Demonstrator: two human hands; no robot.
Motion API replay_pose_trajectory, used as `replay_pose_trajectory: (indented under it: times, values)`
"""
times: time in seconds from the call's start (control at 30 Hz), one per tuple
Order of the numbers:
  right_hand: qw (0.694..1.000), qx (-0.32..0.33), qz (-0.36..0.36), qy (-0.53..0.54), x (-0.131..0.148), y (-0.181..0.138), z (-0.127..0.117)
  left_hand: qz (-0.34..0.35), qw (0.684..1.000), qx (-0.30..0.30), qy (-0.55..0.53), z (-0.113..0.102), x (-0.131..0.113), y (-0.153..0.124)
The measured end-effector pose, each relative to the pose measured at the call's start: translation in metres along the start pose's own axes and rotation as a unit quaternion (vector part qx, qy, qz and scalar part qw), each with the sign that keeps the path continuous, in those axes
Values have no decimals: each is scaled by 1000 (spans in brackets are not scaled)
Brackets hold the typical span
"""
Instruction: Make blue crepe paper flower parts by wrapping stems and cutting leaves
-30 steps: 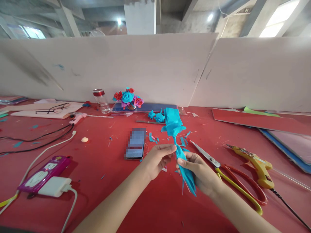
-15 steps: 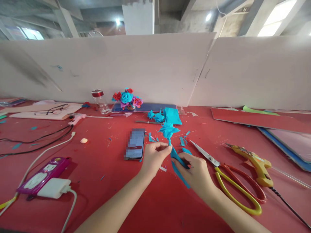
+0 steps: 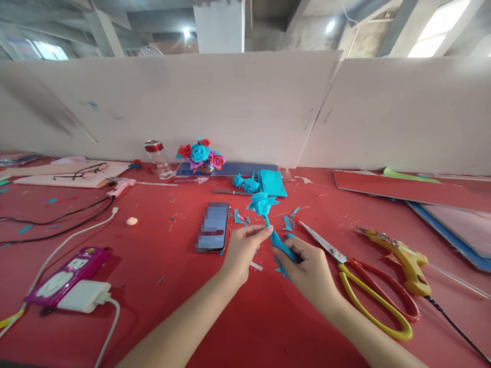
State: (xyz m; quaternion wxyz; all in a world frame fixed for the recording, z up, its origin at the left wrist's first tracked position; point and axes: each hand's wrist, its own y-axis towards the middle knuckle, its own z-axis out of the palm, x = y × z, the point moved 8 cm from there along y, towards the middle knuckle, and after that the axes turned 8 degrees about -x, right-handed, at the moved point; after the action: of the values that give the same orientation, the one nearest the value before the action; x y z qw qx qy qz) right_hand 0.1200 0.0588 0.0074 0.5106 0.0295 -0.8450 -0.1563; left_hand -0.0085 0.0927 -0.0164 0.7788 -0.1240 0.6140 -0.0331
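Note:
A blue paper flower (image 3: 262, 204) points up and away over the middle of the red table. Just under its head, the fingertips of my left hand (image 3: 245, 250) pinch the thin blue stem. My right hand (image 3: 310, 266) is closed on a blue paper strip (image 3: 282, 246) that runs up to the stem at my left fingertips; the strip's loose end hangs below the right fingers. Small blue paper scraps (image 3: 287, 223) lie just beyond the hands. Scissors (image 3: 341, 258) with red and yellow handles rest to the right of my right hand.
A phone (image 3: 213, 227) lies left of my left hand. Far right is a yellow glue gun (image 3: 402, 258). Behind stand folded blue paper (image 3: 272, 183), small blue flowers (image 3: 250, 185), a bouquet (image 3: 201, 154) and a glass bottle (image 3: 159, 161). A purple power strip (image 3: 69, 276) sits at left.
The flower head has tilted and turned slightly to the left. The strip in my right hand has shifted, and less of its loose end shows below the fingers.

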Motion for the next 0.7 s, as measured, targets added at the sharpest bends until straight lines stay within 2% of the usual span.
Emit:
replay_pose_trajectory:
  times: [0.1,0.2,0.3,0.4,0.43,0.5,0.57,0.6,0.7]
  values:
    - [982,42,119,144,-6,3,3,-13,998,48,-47,6,2,2]
    - [925,83,229,293,-10,1,12,-30,989,98,-108,13,1,0]
    - [879,113,281,369,-10,-3,20,-54,980,126,-147,17,0,-2]
    - [867,137,292,380,-8,-6,25,-61,978,127,-151,17,-1,-4]
    - [875,140,280,368,-7,-6,25,-57,980,125,-146,17,-1,-4]
    - [919,125,222,301,-5,-4,20,-46,985,107,-124,15,-1,-3]
    - [972,85,126,178,-2,-1,10,-32,993,71,-83,10,0,-1]
    - [989,62,73,112,1,0,6,-21,997,48,-62,7,-1,0]
    - [998,17,-56,-23,10,-2,2,17,1000,-8,-22,-1,-5,0]
